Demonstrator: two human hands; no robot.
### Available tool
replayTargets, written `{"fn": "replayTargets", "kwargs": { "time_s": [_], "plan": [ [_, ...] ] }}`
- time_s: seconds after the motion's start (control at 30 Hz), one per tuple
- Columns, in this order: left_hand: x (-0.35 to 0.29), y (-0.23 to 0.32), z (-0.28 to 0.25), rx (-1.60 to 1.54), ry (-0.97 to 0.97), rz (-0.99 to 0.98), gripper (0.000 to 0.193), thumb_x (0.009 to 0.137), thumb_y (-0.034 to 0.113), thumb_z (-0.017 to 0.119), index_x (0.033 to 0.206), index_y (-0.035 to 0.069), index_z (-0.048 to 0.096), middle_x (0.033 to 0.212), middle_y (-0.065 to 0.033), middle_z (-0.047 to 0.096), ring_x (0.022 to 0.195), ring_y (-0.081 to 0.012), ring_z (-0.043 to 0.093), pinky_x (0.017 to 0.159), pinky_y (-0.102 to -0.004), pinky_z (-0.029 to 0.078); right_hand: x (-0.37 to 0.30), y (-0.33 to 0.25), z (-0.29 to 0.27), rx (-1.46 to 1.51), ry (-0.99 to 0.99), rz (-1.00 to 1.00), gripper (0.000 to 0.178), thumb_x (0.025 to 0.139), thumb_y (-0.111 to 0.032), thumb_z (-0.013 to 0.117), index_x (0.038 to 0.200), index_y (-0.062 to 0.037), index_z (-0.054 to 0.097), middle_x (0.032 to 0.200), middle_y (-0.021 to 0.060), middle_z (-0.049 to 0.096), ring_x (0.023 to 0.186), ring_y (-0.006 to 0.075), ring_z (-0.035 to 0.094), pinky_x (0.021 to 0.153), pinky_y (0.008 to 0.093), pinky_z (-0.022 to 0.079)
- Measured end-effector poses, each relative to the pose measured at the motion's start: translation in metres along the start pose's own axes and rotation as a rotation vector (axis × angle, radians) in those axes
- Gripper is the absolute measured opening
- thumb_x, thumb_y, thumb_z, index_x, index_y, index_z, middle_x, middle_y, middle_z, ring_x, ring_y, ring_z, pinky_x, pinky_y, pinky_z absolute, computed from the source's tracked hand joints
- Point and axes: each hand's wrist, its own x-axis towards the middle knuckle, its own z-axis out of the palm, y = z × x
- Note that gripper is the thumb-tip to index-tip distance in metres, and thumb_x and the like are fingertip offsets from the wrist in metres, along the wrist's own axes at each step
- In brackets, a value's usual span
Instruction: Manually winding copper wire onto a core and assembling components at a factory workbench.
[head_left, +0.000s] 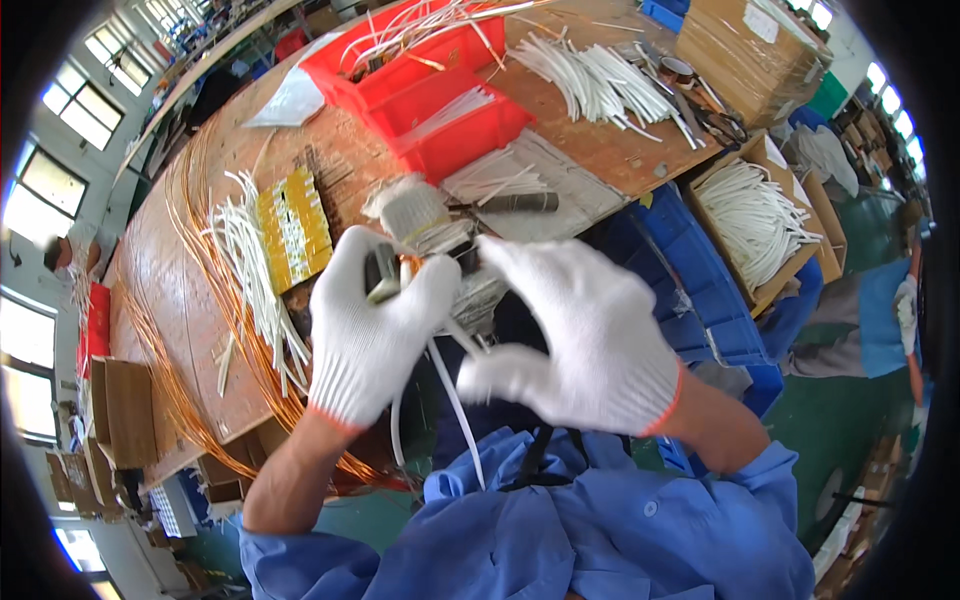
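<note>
My left hand (378, 325), in a white knit glove, is closed with thumb and forefinger near each other. A thin white tube (452, 398) comes out from under it and hangs towards my lap, and a bit of orange-copper material (411, 263) shows at its fingertips. Just to the right, my gloved right hand (580, 335) has its thumb spread from its fingers, slightly blurred, with no object visible in it. Past my fingertips lies a pale wrapped block (412, 212) at the table edge. Greyish parts beneath my hands are mostly hidden.
Copper wires (240, 320) and white tubes (250, 265) lie left, beside a yellow taped block (293, 228). Red bins (460, 140) stand ahead on the wooden table (355, 150). A carton of white tubes (755, 225) and blue crate (690, 290) are right; another person (870, 320) stands beyond.
</note>
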Motion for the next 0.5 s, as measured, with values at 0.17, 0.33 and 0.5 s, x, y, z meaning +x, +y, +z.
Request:
{"fn": "replayTargets", "kwargs": {
  "time_s": [0.17, 0.33, 0.5],
  "plan": [
    [-0.001, 0.077, 0.016, -0.378, -0.038, 0.208, 0.027, 0.096, 0.018, 0.085, 0.110, 0.001, 0.069, 0.088, -0.0018, 0.072, 0.080, -0.0063, 0.067, 0.071, -0.0259, 0.055, -0.010, -0.033, -0.008, 1.308, -0.376, 0.600, 0.049, 0.109, -0.040, 0.075, 0.138, -0.0026, 0.067, 0.094, 0.0065, 0.070, 0.082, 0.0162, 0.071, 0.074, 0.0337, 0.058],
    [0.215, 0.042, 0.026, -0.907, -0.099, 0.201, 0.030, 0.112, 0.033, 0.070, 0.110, 0.005, 0.079, 0.080, 0.0014, 0.066, 0.070, -0.0089, 0.061, 0.066, -0.0236, 0.048, -0.039, 0.011, -0.037, 1.434, -0.311, 0.809, 0.038, 0.117, -0.036, 0.062, 0.126, -0.0002, 0.072, 0.068, -0.0028, 0.053, 0.054, 0.0060, 0.053, 0.053, 0.0271, 0.053],
    [0.478, -0.025, 0.019, -1.095, -0.173, 0.044, 0.029, 0.113, 0.045, 0.069, 0.104, 0.017, 0.068, 0.074, 0.0048, 0.057, 0.066, -0.0102, 0.053, 0.061, -0.0261, 0.049, -0.004, 0.163, -0.104, 1.413, -0.105, 0.775, 0.060, 0.117, -0.053, 0.057, 0.128, 0.0048, 0.069, 0.066, -0.0037, 0.048, 0.051, 0.0059, 0.049, 0.052, 0.0306, 0.060]
  ]
}}
